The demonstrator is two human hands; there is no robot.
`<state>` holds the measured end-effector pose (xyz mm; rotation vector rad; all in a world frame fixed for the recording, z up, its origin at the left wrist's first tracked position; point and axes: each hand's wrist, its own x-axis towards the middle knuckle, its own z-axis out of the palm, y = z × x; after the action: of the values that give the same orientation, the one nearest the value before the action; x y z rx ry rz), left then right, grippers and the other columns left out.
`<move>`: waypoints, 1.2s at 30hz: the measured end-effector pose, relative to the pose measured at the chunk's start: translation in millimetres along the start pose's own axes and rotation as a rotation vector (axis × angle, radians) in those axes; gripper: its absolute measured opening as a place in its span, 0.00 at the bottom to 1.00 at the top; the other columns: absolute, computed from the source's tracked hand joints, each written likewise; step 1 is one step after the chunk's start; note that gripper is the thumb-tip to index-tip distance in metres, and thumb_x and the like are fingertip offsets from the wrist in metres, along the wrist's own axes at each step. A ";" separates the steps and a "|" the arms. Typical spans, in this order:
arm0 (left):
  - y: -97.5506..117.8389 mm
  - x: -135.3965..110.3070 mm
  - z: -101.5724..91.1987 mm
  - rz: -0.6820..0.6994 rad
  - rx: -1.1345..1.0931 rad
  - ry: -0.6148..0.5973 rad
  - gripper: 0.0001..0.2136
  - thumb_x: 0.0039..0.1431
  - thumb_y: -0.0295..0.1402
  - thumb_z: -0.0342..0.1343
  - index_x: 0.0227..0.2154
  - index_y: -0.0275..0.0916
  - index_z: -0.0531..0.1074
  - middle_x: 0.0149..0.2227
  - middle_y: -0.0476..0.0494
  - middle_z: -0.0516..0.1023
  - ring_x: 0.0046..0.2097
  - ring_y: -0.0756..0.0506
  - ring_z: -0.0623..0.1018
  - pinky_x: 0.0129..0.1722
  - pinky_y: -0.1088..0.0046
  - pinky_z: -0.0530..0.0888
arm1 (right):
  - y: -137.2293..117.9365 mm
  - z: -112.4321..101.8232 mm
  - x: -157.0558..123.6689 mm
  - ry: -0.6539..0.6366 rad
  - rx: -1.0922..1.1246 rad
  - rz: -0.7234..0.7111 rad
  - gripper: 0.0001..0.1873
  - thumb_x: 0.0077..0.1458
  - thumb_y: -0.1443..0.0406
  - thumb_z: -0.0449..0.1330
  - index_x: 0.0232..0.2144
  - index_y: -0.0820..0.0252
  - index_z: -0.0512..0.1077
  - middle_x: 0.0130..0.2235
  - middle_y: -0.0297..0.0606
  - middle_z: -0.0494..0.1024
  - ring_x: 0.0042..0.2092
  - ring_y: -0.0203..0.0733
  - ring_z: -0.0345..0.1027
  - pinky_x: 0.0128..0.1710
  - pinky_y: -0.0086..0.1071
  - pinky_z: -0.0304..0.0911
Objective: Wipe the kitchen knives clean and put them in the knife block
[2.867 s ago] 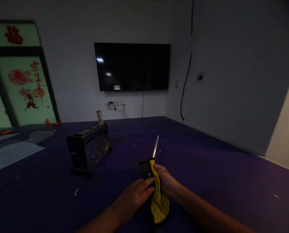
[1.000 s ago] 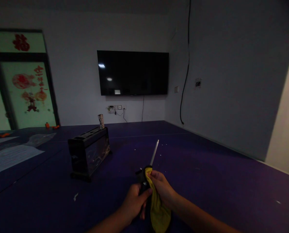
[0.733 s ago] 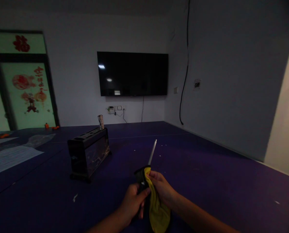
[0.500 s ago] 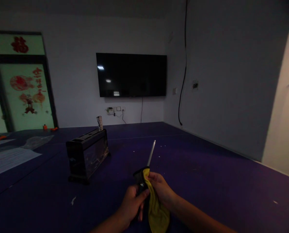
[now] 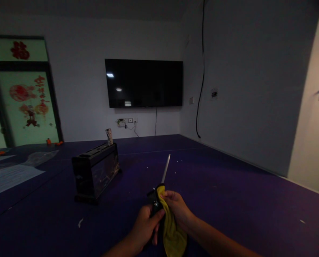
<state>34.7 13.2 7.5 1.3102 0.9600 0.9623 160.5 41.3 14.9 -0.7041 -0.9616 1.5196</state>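
My left hand [image 5: 146, 225] is closed around the dark handle of a sharpening steel [image 5: 165, 169], whose pale metal rod points up and away over the table. A yellow cloth [image 5: 175, 233] with a dark edge is wrapped against the lower rod near the guard and hangs down between my hands. My right hand [image 5: 178, 210] pinches this cloth from the right side. To the left stands a black knife block [image 5: 95, 175] with a clear-looking side. One patterned handle [image 5: 109, 137] sticks up from its far end.
The purple table [image 5: 229, 200] carries small white scraps. At the far left lie printed papers [image 5: 13, 178], a clear plastic bag [image 5: 41, 157] and orange items [image 5: 49, 141]. Beyond the table, a television [image 5: 145, 84] hangs on the wall and a black cable [image 5: 202, 82] dangles in the corner.
The view has shifted very slightly. Both hands keep nearly the same place, with the cloth and sharpening steel held as before.
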 end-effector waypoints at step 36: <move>-1.1 1.1 -1.3 -0.007 0.046 -0.064 0.22 0.42 0.51 0.54 0.30 0.36 0.62 0.12 0.60 0.60 0.09 0.55 0.60 0.09 0.80 0.57 | -3.8 3.4 -3.1 -0.150 -0.039 0.008 0.18 0.36 0.57 0.67 0.26 0.65 0.71 0.23 0.35 0.73 0.23 0.33 0.64 0.22 0.25 0.58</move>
<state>33.8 14.6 6.3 1.3676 0.9415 0.8927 160.0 37.7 19.7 -0.6289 -1.1048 1.5815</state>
